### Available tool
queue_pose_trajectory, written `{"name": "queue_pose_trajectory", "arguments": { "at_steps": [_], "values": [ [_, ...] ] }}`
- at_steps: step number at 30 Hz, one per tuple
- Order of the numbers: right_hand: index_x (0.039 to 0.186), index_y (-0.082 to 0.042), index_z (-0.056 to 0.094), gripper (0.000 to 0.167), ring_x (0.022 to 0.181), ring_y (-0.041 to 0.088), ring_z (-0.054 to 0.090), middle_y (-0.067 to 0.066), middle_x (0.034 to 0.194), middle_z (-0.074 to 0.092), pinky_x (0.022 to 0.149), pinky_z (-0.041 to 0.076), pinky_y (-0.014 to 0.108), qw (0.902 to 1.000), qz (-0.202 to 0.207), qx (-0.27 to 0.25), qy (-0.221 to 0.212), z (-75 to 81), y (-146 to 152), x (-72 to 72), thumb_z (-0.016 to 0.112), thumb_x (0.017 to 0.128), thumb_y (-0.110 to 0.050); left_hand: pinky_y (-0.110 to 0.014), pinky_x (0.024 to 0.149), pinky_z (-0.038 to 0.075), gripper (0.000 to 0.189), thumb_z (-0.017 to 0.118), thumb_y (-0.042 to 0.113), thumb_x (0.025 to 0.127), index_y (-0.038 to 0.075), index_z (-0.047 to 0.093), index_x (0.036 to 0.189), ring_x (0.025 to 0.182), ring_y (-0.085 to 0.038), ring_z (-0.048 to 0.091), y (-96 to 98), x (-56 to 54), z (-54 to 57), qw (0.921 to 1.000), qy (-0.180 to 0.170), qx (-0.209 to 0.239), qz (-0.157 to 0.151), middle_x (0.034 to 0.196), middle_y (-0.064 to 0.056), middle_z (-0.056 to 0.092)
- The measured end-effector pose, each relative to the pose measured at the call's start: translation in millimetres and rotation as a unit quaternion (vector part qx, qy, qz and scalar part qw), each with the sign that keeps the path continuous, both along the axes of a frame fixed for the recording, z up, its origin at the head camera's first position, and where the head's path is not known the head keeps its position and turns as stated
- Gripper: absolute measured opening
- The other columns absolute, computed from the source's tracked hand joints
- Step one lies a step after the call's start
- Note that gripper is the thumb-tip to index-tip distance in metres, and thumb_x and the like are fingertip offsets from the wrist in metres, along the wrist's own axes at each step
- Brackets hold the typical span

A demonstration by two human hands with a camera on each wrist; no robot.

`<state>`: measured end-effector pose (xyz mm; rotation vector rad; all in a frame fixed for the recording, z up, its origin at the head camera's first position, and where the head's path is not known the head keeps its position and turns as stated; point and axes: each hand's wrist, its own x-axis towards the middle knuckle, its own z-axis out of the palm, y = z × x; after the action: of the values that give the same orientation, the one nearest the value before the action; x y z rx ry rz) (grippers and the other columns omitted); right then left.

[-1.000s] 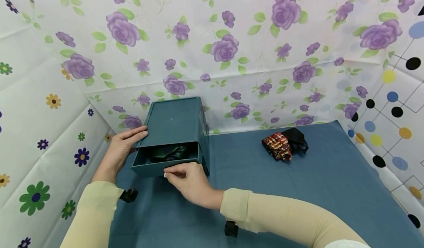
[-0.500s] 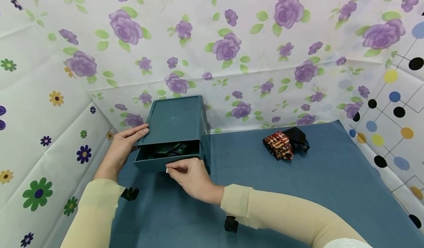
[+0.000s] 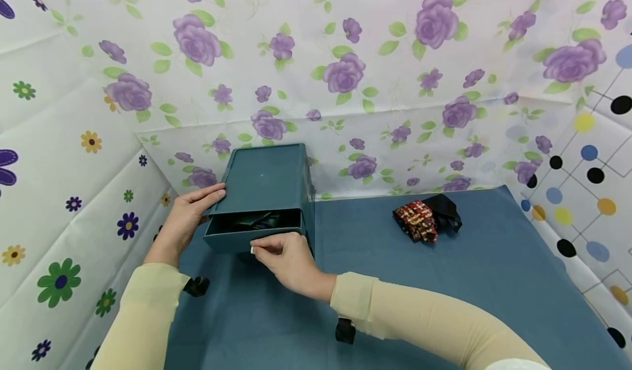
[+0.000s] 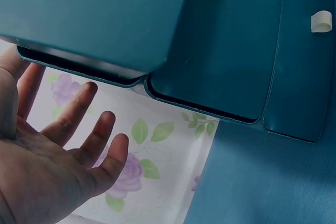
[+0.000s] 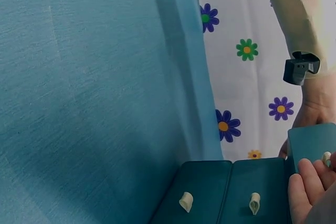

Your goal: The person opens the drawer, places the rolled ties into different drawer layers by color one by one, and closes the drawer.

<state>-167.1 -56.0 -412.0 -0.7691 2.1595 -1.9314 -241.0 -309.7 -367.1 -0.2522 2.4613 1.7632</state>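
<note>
One drawer (image 3: 228, 242) stands just beyond right fingers (image 3: 270, 241) pinching its white tab (image 5: 326, 157), left fingers (image 3: 212, 197) resting unclenched against the cabinet (image 3: 266, 180).

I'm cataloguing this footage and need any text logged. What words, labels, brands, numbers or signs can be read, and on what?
None: no readable text in any view.
The drawer unit and its pale pull tabs show no lettering.
The wall sheet shows flowers and leaves, the crumpled cloth a pattern.
</note>
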Motion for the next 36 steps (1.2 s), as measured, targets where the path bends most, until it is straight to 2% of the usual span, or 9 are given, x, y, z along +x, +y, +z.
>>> {"name": "queue_pose_trajectory", "arguments": {
  "at_steps": [15, 22, 32, 36],
  "values": [
    [0.114, -0.019, 0.069, 0.024, 0.094, 0.006, 0.067, -0.003, 0.109, 0.070, 0.074, 0.053, 0.020, 0.9999, -0.008, -0.008, -0.005, 1.8, 0.6, -7.9, 0.061, 0.092, -0.022, -0.045, 0.103, 0.033, 0.059, 0.066, 0.057, 0.078, 0.034, 0.055, 0.131, 0.130, -0.017, 0.039, 2.9, -7.6, 5.7, 0.9999, 0.008, -0.003, -0.010, 0.150, 0.006, 0.033],
    [0.113, -0.019, 0.070, 0.023, 0.091, -0.001, 0.066, -0.003, 0.109, 0.070, 0.074, 0.053, 0.020, 1.0000, -0.006, 0.002, -0.007, 2.9, 0.4, -10.1, 0.061, 0.092, -0.023, -0.045, 0.100, 0.035, 0.057, 0.064, 0.055, 0.081, 0.033, 0.054, 0.132, 0.127, -0.017, 0.041, 1.6, -4.0, 4.5, 0.9999, 0.012, -0.008, -0.003, 0.150, 0.004, 0.034],
    [0.112, -0.021, 0.070, 0.023, 0.090, 0.001, 0.066, -0.005, 0.108, 0.071, 0.072, 0.053, 0.020, 0.9999, -0.011, 0.012, 0.002, 1.6, -0.5, -14.8, 0.061, 0.092, -0.026, -0.045, 0.100, 0.034, 0.056, 0.065, 0.055, 0.080, 0.034, 0.054, 0.132, 0.126, -0.016, 0.041, 0.5, -1.8, 2.6, 1.0000, 0.003, 0.001, 0.005, 0.150, 0.005, 0.034],
    [0.112, -0.018, 0.070, 0.023, 0.089, 0.004, 0.067, -0.001, 0.109, 0.071, 0.069, 0.053, 0.020, 0.9996, -0.016, 0.021, 0.003, 7.4, -0.2, -12.5, 0.061, 0.092, -0.022, -0.043, 0.099, 0.034, 0.057, 0.064, 0.055, 0.081, 0.034, 0.053, 0.133, 0.125, -0.015, 0.041, -0.3, -1.5, 0.5, 1.0000, 0.002, 0.000, 0.004, 0.151, 0.004, 0.032]
  ]
}}
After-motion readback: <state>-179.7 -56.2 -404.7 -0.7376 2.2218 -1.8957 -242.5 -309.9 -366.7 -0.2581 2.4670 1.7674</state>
